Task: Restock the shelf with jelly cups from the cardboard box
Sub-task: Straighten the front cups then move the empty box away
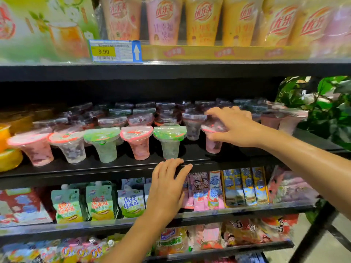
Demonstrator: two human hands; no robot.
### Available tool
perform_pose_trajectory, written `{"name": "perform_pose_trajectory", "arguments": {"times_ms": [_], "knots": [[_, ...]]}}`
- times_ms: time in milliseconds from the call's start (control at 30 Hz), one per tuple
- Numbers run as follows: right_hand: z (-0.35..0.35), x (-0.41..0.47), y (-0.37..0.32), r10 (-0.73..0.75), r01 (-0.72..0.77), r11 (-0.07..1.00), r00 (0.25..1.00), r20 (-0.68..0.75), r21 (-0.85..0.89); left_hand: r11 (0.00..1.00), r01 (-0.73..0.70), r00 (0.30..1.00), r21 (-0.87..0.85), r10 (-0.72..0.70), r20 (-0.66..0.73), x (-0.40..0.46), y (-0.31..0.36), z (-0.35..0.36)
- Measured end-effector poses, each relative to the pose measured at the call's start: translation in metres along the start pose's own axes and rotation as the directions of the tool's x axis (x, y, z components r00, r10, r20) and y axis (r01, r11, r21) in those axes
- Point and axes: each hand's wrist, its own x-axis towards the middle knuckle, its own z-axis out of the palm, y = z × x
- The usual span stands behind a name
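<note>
A black shelf at mid height carries rows of jelly cups with pink and green lids. My right hand grips the lid of a pink jelly cup standing at the right end of the front row. A green-lidded cup stands just left of it, with a gap between them. My left hand rests with straight fingers on the shelf's front edge, below the green cup. The cardboard box is not in view.
Tall drink cups and a 9.90 price tag sit on the shelf above. Pouches and stick packs fill the shelf below. Orange cups stand at far left. A green plant is at the right.
</note>
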Motion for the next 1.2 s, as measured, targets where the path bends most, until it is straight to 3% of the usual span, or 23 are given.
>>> {"name": "perform_pose_trajectory", "arguments": {"times_ms": [267,500,700,1200], "knots": [[0.014,-0.003,0.041,-0.053,0.05,0.985,0.998,0.015,0.165,0.999,0.037,0.999,0.007,-0.037,-0.021,0.005,0.005,0.021],[0.032,0.001,0.042,-0.046,0.088,0.95,0.988,-0.145,0.299,0.998,0.062,0.996,-0.019,-0.063,-0.058,0.004,0.008,0.027],[0.041,0.005,0.028,-0.045,0.118,0.906,0.982,-0.185,0.406,0.998,0.048,0.997,-0.031,-0.05,-0.06,0.003,0.006,0.026],[0.048,0.003,0.024,-0.036,0.097,0.879,0.99,-0.138,0.466,1.0,0.005,1.0,0.02,-0.005,-0.017,0.002,0.007,0.02]]}}
